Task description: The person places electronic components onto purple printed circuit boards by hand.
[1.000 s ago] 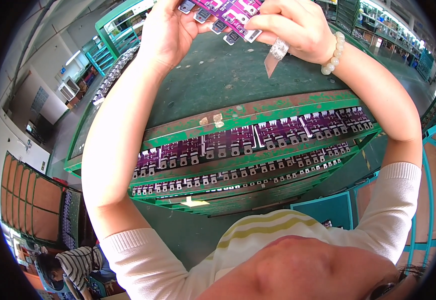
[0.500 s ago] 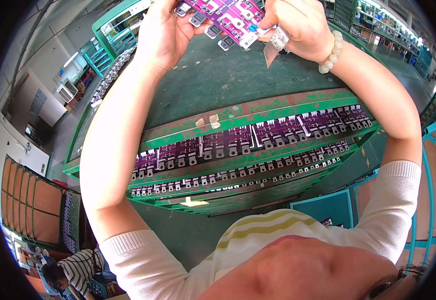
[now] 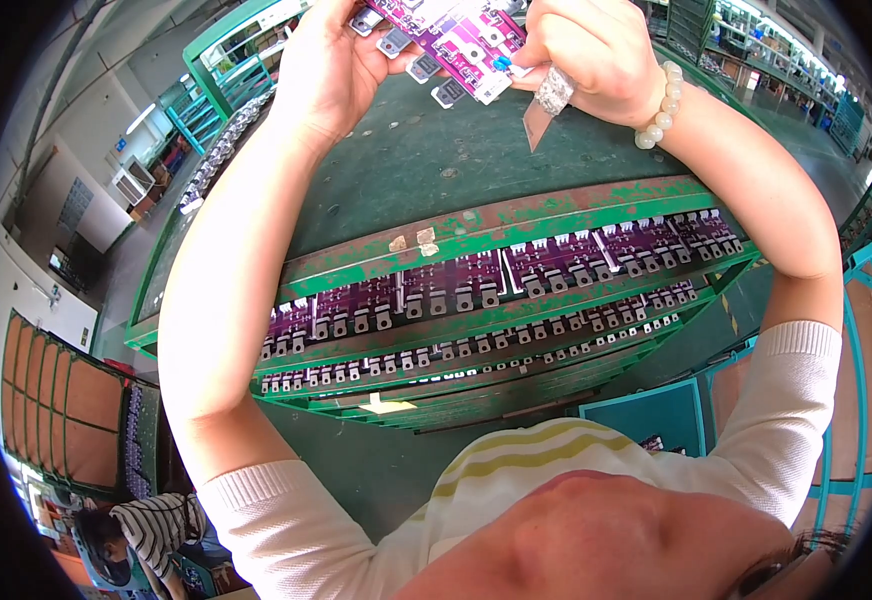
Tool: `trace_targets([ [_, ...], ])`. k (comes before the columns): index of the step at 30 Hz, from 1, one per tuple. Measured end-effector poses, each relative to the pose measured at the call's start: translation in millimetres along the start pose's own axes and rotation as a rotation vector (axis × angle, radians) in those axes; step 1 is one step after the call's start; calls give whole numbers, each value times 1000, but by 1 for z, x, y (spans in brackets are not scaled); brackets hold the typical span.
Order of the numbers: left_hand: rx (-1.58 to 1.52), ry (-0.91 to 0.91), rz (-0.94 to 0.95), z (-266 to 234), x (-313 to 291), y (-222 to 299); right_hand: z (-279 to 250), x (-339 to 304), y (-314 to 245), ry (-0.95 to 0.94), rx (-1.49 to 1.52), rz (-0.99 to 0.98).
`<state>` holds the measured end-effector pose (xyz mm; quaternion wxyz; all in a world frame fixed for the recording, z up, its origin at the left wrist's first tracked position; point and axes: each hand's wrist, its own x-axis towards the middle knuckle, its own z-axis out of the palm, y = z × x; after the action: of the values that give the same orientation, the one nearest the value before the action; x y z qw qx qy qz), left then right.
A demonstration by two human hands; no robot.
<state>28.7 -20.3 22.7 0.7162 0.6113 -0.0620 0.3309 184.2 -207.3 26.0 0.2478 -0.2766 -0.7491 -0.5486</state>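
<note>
Up at the top edge, my left hand [image 3: 331, 75] is closed on the left side of a purple circuit board [image 3: 461, 45]. The board is tilted, and several grey metal tabs [image 3: 423, 67] stick out along its lower left side. My right hand [image 3: 596, 60] is closed at the board's lower right corner, its fingertips next to a small blue part [image 3: 502, 63]. Held in that hand is a flat blade-like piece with a speckled, wrapped grip [image 3: 554, 92]; its pale flat end points downward. The upper part of the board is cut off by the frame.
Beneath my hands is a worn dark green rack top [image 3: 436, 170]. Shelves under it hold rows of purple boards [image 3: 456, 285] with metal tabs. A teal bin [image 3: 656, 420] stands low at the right. A co-worker in a striped top [image 3: 161, 525] bends at lower left.
The board has tilted slightly in my hands, and its lower corner has shifted a little. My right hand and the flat piece have moved slightly downward and left.
</note>
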Motion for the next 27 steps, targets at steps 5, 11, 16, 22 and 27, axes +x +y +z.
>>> trace_targets([
  [5,-8,-55,-4,-3,0,1,1,-3,2,5,39,12],
  [11,13,-32,10,-3,-1,2,0,-1,1,-10,13,-7],
  [16,24,-13,20,2,-3,1,2,-3,1,8,74,23],
  [22,5,-28,16,1,-2,0,0,-2,2,-5,51,-8],
  [27,-104,-515,159,7,8,-11,2,-8,5,37,75,57],
])
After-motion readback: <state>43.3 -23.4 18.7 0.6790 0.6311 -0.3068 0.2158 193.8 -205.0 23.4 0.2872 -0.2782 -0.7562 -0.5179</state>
